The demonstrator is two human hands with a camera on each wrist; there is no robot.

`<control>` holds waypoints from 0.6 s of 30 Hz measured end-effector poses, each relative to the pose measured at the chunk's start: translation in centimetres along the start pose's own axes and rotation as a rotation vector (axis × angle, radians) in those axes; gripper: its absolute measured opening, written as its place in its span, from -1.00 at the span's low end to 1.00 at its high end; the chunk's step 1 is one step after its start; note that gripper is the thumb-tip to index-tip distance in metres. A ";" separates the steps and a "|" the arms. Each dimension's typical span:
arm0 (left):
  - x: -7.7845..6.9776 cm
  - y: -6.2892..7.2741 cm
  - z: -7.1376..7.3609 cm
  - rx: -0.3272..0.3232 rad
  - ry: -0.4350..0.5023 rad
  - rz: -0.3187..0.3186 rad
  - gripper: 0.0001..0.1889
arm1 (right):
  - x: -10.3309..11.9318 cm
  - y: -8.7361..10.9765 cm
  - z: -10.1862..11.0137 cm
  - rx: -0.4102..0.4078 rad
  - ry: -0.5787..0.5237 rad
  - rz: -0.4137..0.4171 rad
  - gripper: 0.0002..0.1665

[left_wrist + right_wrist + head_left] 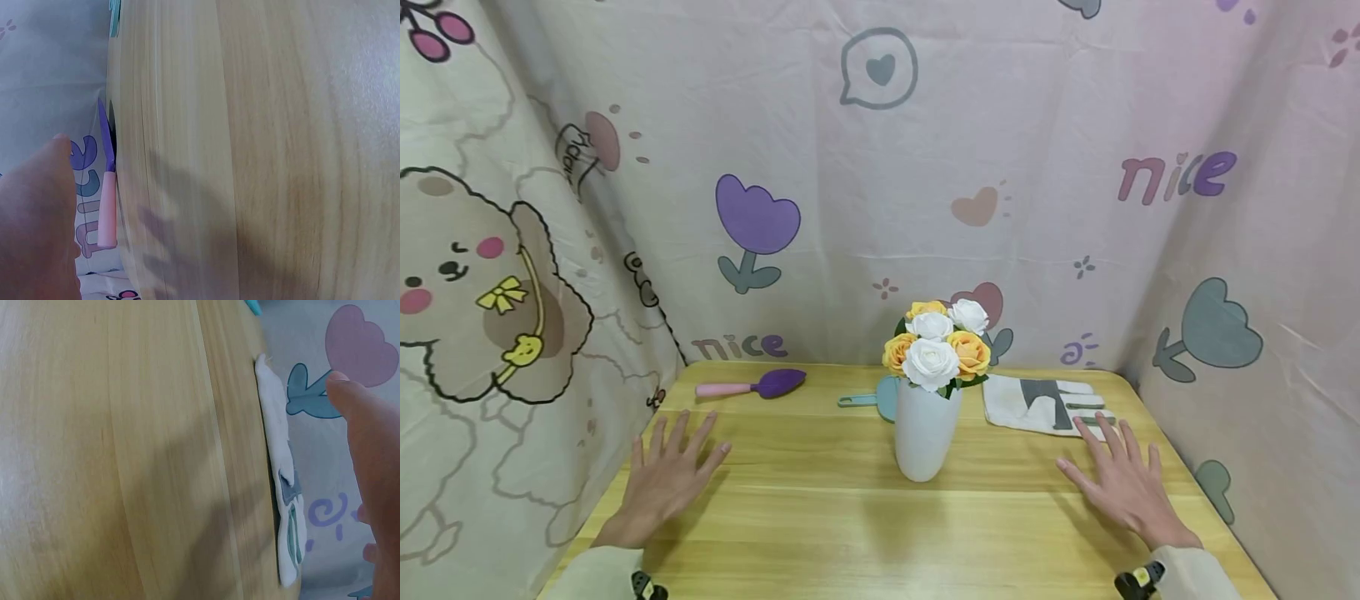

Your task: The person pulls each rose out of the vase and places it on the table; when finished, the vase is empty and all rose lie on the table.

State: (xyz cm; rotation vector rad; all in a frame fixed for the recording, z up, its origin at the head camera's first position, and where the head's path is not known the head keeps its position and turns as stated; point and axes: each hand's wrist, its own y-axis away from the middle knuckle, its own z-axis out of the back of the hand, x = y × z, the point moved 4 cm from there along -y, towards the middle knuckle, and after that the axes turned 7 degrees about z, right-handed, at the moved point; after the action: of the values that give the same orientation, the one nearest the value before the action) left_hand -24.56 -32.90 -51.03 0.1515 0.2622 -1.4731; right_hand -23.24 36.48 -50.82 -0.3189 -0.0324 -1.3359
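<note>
Fingers spread, my left hand [662, 479] is held over the left side of the wooden table, holding nothing. Just beyond it lies a small garden trowel [778, 383] with a purple blade and a pink handle; the left wrist view shows its handle [107, 209] too. My right hand [1123, 483], also spread and holding nothing, is over the right side. Its fingertips overlap the edge of a white and grey work glove [1018, 404] in the head view. Between the hands stands a white vase [927, 433] with white and yellow roses [931, 363].
Behind the vase lies a light-blue tool [857, 401] with a slotted handle, its round head partly hidden by the vase. A printed curtain [880, 183] hangs along the back and sides of the table [820, 533]. Each wrist wears a dark strap.
</note>
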 end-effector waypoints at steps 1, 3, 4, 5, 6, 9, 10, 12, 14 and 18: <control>0.0 0.0 -0.1 0.003 -0.002 0.000 -0.14 | -0.1 0.1 0.0 -0.001 0.000 -0.001 0.06; 0.0 -0.1 -0.1 0.002 0.000 -0.005 -0.15 | -0.2 0.2 -0.1 0.001 -0.001 -0.004 0.06; 0.0 -0.1 -0.1 0.001 0.000 -0.005 -0.15 | -0.2 0.2 0.0 0.000 -0.002 -0.003 0.06; 0.1 -0.1 -0.1 0.000 0.001 -0.005 -0.15 | -0.3 0.2 0.0 -0.001 -0.002 -0.002 0.05; 0.1 -0.1 -0.1 0.001 0.001 -0.005 -0.15 | -0.3 0.1 0.0 -0.003 -0.002 -0.001 0.05; 0.1 -0.1 -0.2 -0.002 0.004 -0.010 -0.16 | -0.2 0.2 0.0 -0.015 0.003 0.006 0.05; 0.0 -0.1 -0.2 -0.007 0.000 -0.012 -0.15 | -0.1 0.1 0.1 -0.022 0.001 0.012 0.05; -0.3 -0.1 0.0 -0.028 0.006 -0.031 -0.17 | 0.2 0.0 0.3 -0.056 -0.006 0.030 0.05; -0.8 -0.2 0.5 -0.069 0.011 -0.064 -0.19 | 0.5 -0.2 0.6 -0.092 -0.030 0.046 0.08; -2.4 -0.7 1.7 -0.186 0.035 -0.164 -0.29 | 1.4 -0.9 1.5 -0.179 -0.118 0.084 0.14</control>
State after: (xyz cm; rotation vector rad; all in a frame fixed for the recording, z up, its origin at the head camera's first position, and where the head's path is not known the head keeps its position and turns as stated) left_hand -25.35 -31.11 -48.69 0.0049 0.4468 -1.6005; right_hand -23.57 35.33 -48.90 -0.5446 0.0021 -1.2384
